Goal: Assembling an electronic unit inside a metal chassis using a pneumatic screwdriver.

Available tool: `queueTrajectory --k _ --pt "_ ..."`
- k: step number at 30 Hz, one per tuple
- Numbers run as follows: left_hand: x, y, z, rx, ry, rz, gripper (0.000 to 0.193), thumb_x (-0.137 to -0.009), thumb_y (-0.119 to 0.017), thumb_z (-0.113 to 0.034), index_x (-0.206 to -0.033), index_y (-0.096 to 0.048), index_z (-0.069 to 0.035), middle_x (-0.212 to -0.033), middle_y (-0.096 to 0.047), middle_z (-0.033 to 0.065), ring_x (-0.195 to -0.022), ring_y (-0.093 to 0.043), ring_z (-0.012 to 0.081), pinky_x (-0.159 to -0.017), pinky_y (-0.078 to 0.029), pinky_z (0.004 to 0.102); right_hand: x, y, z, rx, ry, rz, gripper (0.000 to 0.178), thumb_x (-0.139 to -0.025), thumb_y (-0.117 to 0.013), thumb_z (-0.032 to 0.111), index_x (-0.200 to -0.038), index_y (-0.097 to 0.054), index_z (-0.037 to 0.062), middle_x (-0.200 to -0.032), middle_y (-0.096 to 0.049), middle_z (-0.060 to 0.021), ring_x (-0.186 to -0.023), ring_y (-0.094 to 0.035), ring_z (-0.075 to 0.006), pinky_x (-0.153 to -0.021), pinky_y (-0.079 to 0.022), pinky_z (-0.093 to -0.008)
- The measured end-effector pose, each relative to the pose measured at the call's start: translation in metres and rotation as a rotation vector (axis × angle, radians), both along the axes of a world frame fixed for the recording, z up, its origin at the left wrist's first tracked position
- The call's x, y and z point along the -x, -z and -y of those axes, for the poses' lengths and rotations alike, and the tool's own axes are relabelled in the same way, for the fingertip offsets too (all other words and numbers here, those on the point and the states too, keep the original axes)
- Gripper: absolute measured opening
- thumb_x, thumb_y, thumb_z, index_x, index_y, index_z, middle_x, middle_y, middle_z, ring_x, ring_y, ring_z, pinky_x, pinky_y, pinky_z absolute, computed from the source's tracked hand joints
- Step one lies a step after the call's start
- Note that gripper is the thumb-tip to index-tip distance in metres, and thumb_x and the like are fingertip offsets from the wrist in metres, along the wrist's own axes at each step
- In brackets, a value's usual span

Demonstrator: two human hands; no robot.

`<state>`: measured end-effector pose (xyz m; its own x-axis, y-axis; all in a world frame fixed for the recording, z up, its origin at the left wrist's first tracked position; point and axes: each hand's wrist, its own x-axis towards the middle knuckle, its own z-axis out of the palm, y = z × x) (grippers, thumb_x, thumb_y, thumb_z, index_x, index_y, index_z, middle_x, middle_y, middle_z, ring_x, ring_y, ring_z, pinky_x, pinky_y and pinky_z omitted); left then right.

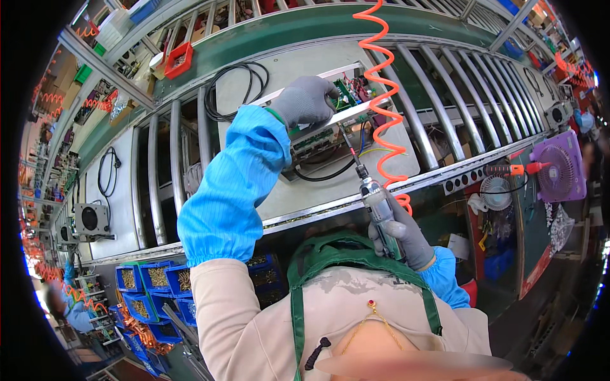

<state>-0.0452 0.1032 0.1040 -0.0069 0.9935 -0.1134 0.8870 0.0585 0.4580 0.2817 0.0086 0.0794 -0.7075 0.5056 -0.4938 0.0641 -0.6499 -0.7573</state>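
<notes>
Matt cloth gloves [304,103], glossy metal rollers [176,159]

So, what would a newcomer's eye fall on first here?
Probably the orange coiled hose, entering at the top edge. Next, the blue sleeve left of centre, and the purple fan at the right. Beside the hose's lower coils, the gloved right hand holds a power screwdriver.

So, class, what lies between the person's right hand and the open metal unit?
In the head view, the screwdriver held in the right hand spans that stretch, its bit pointing toward the open metal unit; contact is unclear.
</notes>
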Motion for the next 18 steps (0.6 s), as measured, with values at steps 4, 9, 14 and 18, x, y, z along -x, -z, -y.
queueTrajectory --k 4,9,14,18 --pt "0.004 0.006 -0.002 0.012 0.014 0.143 0.042 -0.078 -0.07 -0.019 -0.119 -0.071 -0.008 -0.102 -0.073 0.0173 -0.094 -0.07 0.0322 -0.086 -0.054 0.0389 0.001 0.003 0.001 -0.026 -0.021 -0.008 0.102 -0.075 -0.075 0.051 -0.158 -0.024 0.0185 -0.087 -0.06 -0.007 -0.061 -0.06 -0.0127 -0.053 -0.051 -0.0261" --pt "0.002 0.004 0.005 -0.016 0.047 0.136 0.049 -0.078 -0.068 -0.009 -0.127 -0.065 -0.002 -0.103 -0.075 0.0145 -0.089 -0.071 0.0224 -0.082 -0.055 0.034 0.001 0.005 0.004 -0.018 -0.007 -0.013 0.101 -0.076 -0.075 0.05 -0.158 -0.024 0.0191 -0.087 -0.06 -0.0071 -0.061 -0.06 -0.013 -0.053 -0.051 -0.0266" --pt "-0.017 0.007 0.037 -0.144 0.019 0.144 0.047 -0.078 -0.068 -0.014 -0.124 -0.066 -0.005 -0.105 -0.073 0.0159 -0.095 -0.071 0.0288 -0.085 -0.055 0.0365 0.001 0.007 0.004 -0.011 0.006 -0.023 0.101 -0.076 -0.075 0.048 -0.158 -0.024 0.0194 -0.087 -0.06 -0.0071 -0.061 -0.06 -0.0129 -0.053 -0.052 -0.0267" --pt "-0.039 0.027 0.051 -0.309 -0.143 0.049 0.042 -0.075 -0.069 -0.01 -0.117 -0.067 -0.006 -0.105 -0.073 0.0155 -0.097 -0.071 0.0308 -0.087 -0.055 0.0369 -0.001 0.005 0.007 -0.011 0.006 -0.001 0.103 -0.076 -0.075 0.049 -0.159 -0.022 0.0198 -0.088 -0.061 -0.0072 -0.061 -0.06 -0.013 -0.053 -0.053 -0.027"
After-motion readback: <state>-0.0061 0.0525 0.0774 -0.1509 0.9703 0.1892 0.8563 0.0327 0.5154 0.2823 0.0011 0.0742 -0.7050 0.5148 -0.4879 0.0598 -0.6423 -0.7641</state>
